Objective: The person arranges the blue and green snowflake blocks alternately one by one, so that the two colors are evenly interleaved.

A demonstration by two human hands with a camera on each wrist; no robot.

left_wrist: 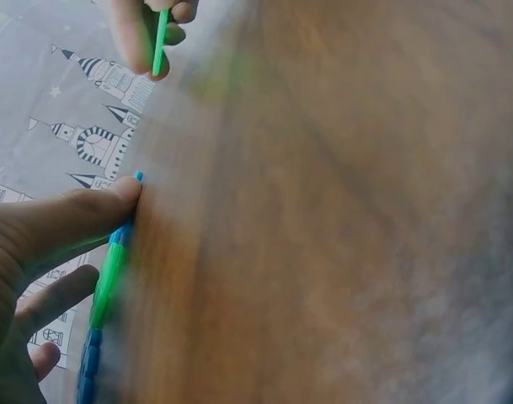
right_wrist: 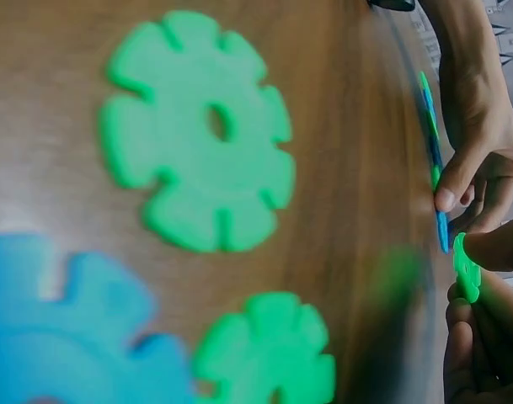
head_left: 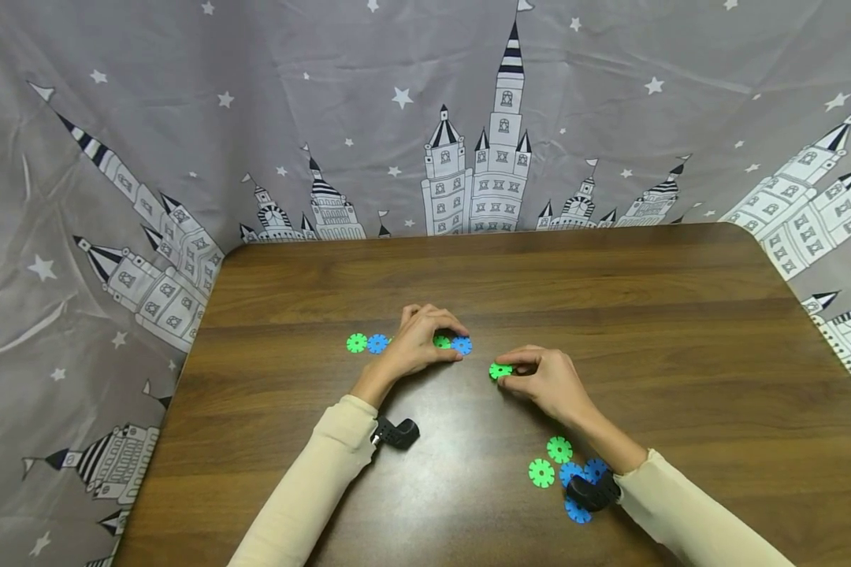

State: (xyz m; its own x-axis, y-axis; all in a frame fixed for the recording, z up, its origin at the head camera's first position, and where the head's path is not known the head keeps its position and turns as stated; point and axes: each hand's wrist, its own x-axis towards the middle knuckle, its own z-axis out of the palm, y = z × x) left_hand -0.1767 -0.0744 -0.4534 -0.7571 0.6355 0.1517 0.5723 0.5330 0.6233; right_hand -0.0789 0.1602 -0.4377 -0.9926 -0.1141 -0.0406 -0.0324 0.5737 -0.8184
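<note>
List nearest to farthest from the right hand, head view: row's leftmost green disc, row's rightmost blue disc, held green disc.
1. Held green disc: in the right hand.
2. Row's rightmost blue disc: left of that hand.
3. Row's leftmost green disc: farther left.

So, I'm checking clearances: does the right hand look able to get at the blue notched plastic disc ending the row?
Probably yes: the right hand, pinching a green notched plastic disc, is close, with bare brown tabletop between. The left hand holds the blue disc but leaves its facing edge free.
</note>
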